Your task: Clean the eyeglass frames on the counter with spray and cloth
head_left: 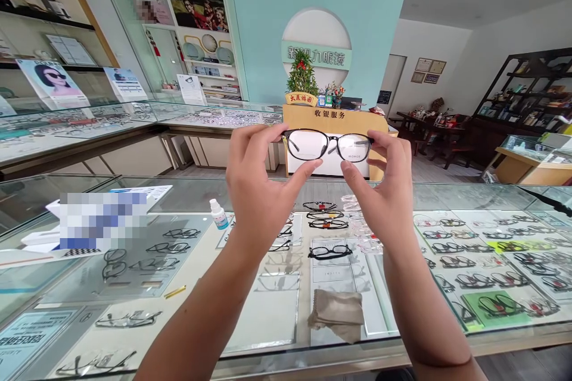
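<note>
Head view: cloth [337, 309], bottle [218, 215] below held glasses [331, 140]

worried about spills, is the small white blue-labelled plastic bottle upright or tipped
Upright: the bottle stands with its base on the glass counter and its white cap on top.

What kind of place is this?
Probably a glasses shop! The left hand and right hand hold up black-framed glasses, many more frames are laid out at the glass counter, and the wall sign includes the Chinese word for glasses.
</note>
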### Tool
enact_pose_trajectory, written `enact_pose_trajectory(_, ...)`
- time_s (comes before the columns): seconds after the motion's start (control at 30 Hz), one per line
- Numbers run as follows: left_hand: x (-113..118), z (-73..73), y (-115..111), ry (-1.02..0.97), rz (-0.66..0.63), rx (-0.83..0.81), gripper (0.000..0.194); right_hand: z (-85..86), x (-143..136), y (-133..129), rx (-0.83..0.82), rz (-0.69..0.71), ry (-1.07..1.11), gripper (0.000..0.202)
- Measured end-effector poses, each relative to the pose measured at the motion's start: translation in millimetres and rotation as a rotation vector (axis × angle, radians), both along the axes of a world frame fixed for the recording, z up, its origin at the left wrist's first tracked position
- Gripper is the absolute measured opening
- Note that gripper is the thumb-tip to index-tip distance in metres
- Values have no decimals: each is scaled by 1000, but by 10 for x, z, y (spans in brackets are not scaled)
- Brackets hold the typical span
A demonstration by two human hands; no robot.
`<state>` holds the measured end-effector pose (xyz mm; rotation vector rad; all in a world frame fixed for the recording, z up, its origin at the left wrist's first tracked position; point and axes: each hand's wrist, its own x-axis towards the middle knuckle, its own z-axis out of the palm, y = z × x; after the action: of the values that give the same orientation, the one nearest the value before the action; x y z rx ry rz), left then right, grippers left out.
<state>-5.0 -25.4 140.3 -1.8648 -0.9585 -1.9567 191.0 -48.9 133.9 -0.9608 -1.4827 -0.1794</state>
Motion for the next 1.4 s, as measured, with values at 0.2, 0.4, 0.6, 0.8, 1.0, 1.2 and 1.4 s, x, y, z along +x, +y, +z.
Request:
enact_pose_trajectory(0.2, -5, -8, 6, 14, 2, 8, 54, -2, 10, 24, -6, 3, 7, 51)
enact_pose_trajectory(0.4, 5, -28, 47, 29, -36, -6, 57, -4, 12, -22, 98, -57, -59, 57)
enact_pose_trajectory(0.6, -53, -206, 205, 1, -27, -122, 61, -63, 121, 61, 56, 40, -62, 66)
enact_pose_trajectory(0.8, -131, -941, 454, -1, -9, -210, 62, -782, 414, 546, -38, 96, 138, 52)
enact_pose_trajectory(1.0, -117, -1584, 670, 21, -4, -297, 62, -1556, 434, 822, -369, 200, 304, 61)
enact_pose_trajectory(1.2, -170, -1799, 773, 89, -13, -366, 68, -1657, 372, 822, -407, 238, 208, 66)
enact_pose_trajectory(1.4, -221, -1841, 778, 112, -12, -354, 71, -1638, 284, 736, -356, 203, 143, 60)
